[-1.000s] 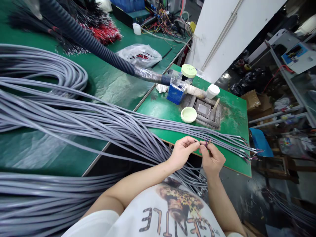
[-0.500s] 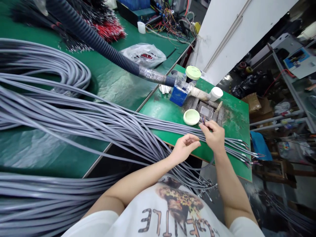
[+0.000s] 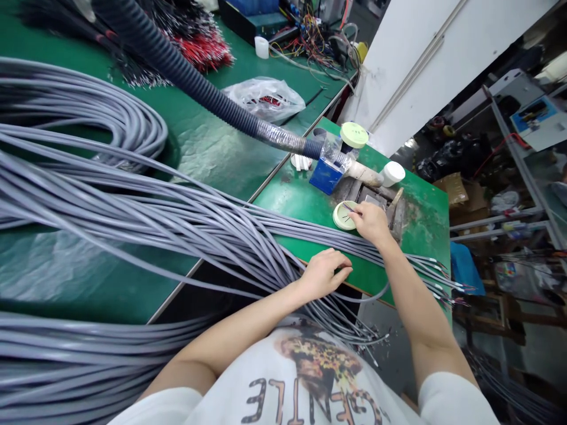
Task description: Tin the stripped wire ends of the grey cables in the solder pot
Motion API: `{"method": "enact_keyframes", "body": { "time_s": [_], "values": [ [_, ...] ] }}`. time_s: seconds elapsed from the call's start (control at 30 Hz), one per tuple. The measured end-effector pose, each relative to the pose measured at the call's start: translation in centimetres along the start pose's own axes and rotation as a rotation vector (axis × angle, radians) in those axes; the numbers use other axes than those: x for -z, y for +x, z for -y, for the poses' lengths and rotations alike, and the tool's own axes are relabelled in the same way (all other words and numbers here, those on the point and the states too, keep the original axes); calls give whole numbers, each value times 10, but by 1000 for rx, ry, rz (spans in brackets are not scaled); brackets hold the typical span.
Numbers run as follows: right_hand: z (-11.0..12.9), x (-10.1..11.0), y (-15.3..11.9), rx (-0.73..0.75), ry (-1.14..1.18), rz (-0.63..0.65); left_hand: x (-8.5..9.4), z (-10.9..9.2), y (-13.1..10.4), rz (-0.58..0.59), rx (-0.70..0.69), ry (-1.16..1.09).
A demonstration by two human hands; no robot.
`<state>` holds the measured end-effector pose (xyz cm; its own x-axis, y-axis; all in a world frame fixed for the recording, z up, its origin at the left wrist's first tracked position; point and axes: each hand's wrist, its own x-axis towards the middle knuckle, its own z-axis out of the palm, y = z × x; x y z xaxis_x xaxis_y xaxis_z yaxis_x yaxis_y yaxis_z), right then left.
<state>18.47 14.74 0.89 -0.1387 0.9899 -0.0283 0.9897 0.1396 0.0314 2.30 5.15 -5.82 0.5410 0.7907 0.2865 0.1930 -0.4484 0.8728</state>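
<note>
Cable (image 3: 381,293), pinched in the right hand (image 3: 370,221), now has its stripped wire ends dipped in the pale round tin (image 3: 343,216) on the far bench; a second ago both hands worked them nearer. Left hand (image 3: 323,273) rests loosely curled on the grey bundle (image 3: 177,218).

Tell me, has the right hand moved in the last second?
Yes. The right hand went up and away from the left hand, from the bench's near edge to the pale green lid, wire ends over it.

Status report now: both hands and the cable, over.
Right hand dips cable end into pale green dish. Left hand rests on grey cables. Nothing blocking.
</note>
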Motion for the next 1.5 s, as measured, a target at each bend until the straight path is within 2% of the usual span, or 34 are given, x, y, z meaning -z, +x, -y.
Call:
{"method": "enact_keyframes", "body": {
  "time_s": [0.2,0.3,0.4,0.57,0.8,1.07,1.2,1.3,1.37,1.5],
  "values": [
    [-4,4,-1,11,4,-14,3,0,1,12,2,-22],
    [-23,14,-2,-22,59,-92,5,0,1,32,12,-45],
    [-52,19,3,-147,34,-150,6,0,2,40,19,-63],
    [-86,8,20,-364,-69,-58,6,0,2,47,8,-57],
    [-94,-8,34,-458,-108,13,6,1,2,51,8,-50],
    [-96,-15,38,-451,-113,20,6,1,3,46,3,-39],
    [-99,-4,29,-419,-70,-22,6,1,3,45,1,-38],
    [-93,14,15,-280,101,-124,6,1,3,50,1,-39],
    [-80,25,7,-169,242,-171,6,1,3,54,2,-45],
    [-44,32,0,3,366,-155,5,1,3,53,2,-42]
  ]
}}
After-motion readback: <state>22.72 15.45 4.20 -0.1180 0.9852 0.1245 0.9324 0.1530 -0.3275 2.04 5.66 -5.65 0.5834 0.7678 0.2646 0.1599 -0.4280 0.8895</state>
